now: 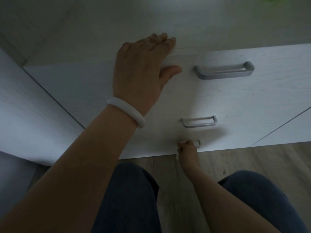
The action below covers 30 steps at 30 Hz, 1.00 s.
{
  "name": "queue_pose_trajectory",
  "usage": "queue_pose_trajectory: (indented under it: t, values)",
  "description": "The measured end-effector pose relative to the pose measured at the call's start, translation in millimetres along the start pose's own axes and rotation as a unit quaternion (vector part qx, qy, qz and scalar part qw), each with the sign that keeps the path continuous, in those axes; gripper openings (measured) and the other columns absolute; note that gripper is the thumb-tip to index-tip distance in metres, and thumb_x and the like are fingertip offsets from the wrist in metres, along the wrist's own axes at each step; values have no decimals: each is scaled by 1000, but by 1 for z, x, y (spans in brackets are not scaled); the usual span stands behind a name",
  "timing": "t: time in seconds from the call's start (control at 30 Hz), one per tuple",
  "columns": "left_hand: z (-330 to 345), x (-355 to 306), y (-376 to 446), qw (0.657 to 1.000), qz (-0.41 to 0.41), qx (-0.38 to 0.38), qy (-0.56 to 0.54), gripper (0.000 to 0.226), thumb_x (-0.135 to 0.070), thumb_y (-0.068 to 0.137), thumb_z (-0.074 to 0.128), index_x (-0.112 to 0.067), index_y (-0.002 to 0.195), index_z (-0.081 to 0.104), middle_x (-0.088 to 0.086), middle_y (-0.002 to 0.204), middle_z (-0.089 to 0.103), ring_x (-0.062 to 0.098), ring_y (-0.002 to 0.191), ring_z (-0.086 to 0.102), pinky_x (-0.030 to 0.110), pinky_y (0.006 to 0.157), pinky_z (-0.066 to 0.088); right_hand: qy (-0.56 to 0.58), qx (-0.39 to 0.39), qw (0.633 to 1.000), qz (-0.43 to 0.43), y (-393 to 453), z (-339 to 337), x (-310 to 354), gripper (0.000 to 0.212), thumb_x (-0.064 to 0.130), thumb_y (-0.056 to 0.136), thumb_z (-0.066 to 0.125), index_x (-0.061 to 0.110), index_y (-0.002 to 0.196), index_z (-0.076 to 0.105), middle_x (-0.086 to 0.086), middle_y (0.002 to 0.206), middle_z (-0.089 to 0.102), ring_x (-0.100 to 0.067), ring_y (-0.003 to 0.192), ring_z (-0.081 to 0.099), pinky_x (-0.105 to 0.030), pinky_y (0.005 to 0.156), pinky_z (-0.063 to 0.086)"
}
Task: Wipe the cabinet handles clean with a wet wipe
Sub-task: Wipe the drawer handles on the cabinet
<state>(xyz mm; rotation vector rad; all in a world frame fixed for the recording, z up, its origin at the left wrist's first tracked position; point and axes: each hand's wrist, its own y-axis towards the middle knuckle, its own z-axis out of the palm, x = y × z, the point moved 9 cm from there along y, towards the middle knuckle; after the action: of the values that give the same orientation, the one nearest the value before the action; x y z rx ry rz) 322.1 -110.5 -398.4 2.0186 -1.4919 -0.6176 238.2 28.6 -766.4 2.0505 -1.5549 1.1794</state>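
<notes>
Top handle (223, 70), middle handle (199, 121) unobstructed; bottom handle (197, 143) mostly covered by right hand (187, 147), seemingly.

Cabinet front (252, 101): white, matt, faint wood-grain texture. Top handle (224, 70): metal look, brushed satin grey, smooth. Middle handle (199, 121): same satin metal finish. Floor (244, 160): wood-look planks, pale grey-brown, matt, grain visible. Bangle (126, 111): white, smooth, slightly glossy, stone or plastic, cannot tell. Trousers (127, 199): dark blue cloth, finely ribbed weave.

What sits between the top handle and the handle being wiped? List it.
The middle handle alone, on bare cabinet front, between top handle and bottom handle, in the head view.
</notes>
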Motion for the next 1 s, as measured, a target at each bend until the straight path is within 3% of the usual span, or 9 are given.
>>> queue_pose_trajectory:
  t: [0.17, 0.2, 0.3, 0.4, 0.43, 0.57, 0.67, 0.8, 1.0]
  values:
    - [-1, -1, 0, 1000, 5, -8, 7, 57, -59, 90, 44, -26, 137, 52, -4, 142, 52, 15, 131, 47, 37, 103, 31, 80, -138, 979, 128, 4, -36, -34, 23, 9, 92, 57, 10, 112, 68, -12, 117, 49, -17, 86, 46, -20, 80, 37]
    - [0, -1, 0, 1000, 7, -8, 7, 58, -60, 90, 44, -26, 137, 52, -4, 142, 52, 15, 131, 47, 37, 104, 31, 164, -128, 965, 160, 1, -27, -38, 20, 11, 92, 59, 8, 109, 67, -8, 112, 48, -12, 80, 44, -14, 74, 36]
    - [0, 0, -1, 1000, 5, -8, 9, 59, -61, 91, 42, -26, 137, 51, -5, 142, 51, 15, 132, 47, 39, 106, 30, 121, -82, 984, 100, -3, -12, -20, 18, 8, 90, 59, 2, 106, 64, 3, 92, 51, -17, 86, 56, -5, 57, 38]
    - [0, 1, 0, 1000, 2, -2, 6, 59, -61, 91, 41, -26, 137, 51, -5, 143, 50, 16, 132, 46, 40, 107, 29, 111, -44, 990, 79, -2, 0, -17, 24, 6, 91, 53, 10, 111, 66, -8, 110, 56, -23, 99, 54, -14, 76, 37]
    - [0, 1, 0, 1000, 2, -1, 6, 59, -61, 91, 41, -26, 137, 51, -5, 143, 50, 16, 133, 46, 39, 106, 29, 56, -64, 995, 54, 0, -8, -16, 26, 5, 92, 51, 10, 111, 66, -10, 114, 56, -24, 100, 54, -18, 79, 37]
    - [0, 0, 3, 1000, 3, 5, 14, 58, -60, 91, 42, -27, 138, 50, -5, 144, 50, 15, 133, 45, 39, 106, 29, 158, -240, 938, 195, 1, -64, -51, 27, -6, 92, 45, 4, 103, 67, -10, 105, 61, -20, 84, 57, -20, 68, 43]
    - [1, -1, 2, 1000, 5, -4, 7, 57, -60, 90, 44, -26, 136, 53, -5, 142, 51, 15, 131, 47, 38, 104, 31, 123, -179, 962, 164, -2, -58, -29, 23, -2, 94, 45, 7, 102, 65, 2, 93, 55, -7, 73, 50, -15, 60, 40]
    - [1, 1, 2, 1000, 6, -4, 12, 57, -61, 91, 42, -27, 136, 52, -6, 142, 52, 14, 131, 48, 35, 101, 30, 68, -6, 994, 80, -13, -3, -1, 27, 0, 88, 53, 17, 100, 71, -5, 107, 64, -17, 88, 61, -30, 76, 53]
    - [-3, -2, 1, 1000, 5, -12, 6, 54, -56, 91, 47, -24, 134, 55, -3, 140, 54, 16, 129, 51, 38, 100, 35, 352, 83, 919, 160, -10, -38, 44, 16, -11, 85, 59, 1, 93, 65, -15, 88, 65, -23, 74, 63, -23, 56, 57]
